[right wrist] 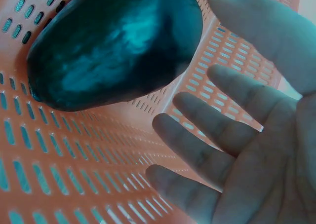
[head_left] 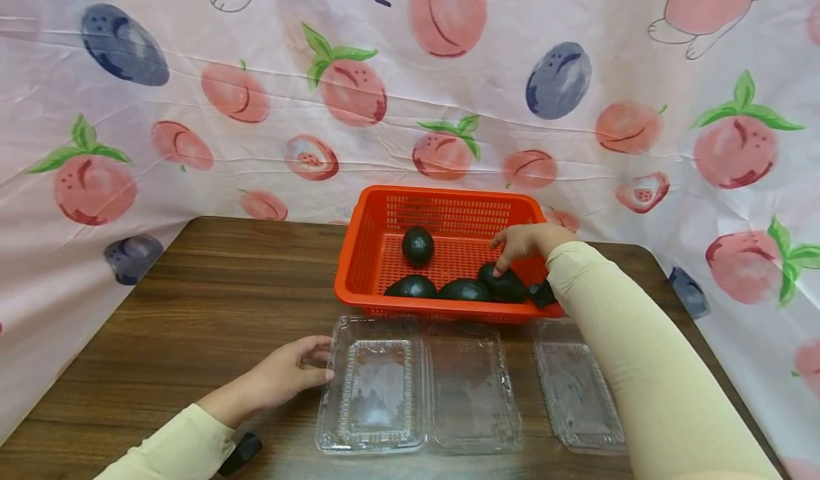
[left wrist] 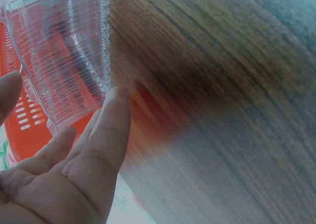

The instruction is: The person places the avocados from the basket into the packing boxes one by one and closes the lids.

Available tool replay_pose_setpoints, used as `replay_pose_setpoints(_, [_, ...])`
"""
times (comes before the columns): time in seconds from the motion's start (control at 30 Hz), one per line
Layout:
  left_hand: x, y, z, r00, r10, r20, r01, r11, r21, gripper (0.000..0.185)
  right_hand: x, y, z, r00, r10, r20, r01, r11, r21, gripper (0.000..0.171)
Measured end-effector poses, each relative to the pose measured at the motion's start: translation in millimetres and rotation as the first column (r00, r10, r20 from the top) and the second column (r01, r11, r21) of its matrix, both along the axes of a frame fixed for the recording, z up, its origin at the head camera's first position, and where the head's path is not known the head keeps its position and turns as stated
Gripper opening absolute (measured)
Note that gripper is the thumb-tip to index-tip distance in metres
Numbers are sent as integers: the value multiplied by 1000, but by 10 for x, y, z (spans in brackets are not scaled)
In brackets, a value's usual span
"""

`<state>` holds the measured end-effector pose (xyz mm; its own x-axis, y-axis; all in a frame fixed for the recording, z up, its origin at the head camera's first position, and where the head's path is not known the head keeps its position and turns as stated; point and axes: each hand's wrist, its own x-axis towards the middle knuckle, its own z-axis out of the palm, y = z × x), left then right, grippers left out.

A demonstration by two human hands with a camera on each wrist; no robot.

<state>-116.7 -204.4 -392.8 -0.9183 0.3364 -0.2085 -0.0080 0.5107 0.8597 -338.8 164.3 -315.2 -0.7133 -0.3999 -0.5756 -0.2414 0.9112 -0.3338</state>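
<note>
The right hand (head_left: 522,241) reaches into the orange perforated plastic basket (head_left: 384,209) at twelve o'clock on the brown wooden table (head_left: 211,288), fingers relaxed over the dark green oval avocado (head_left: 504,284) at the basket's four o'clock corner, not clasping it. The left hand (head_left: 288,377), fingers straight, touches the nine o'clock edge of the open clear plastic clamshell box (head_left: 374,387).

Wooden table (head_left: 192,295), fruit-print backdrop cloth (head_left: 576,53)

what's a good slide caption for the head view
Right hand reaches for an avocado in the orange basket.
</note>
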Motion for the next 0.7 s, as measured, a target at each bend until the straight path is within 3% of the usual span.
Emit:
replay_pose_setpoints(0.47, [18, 25, -9, 1000, 20, 18, -21, 1000, 14, 57, -17, -50, 7, 991, 55, 119, -68, 992, 103, 77])
replay_pose_setpoints(0.7, [15, 43, -11, 999, 30, 25, -30, 1000, 8, 58, -8, -77, -6, 987, 32, 159, -52, 991, 122, 77])
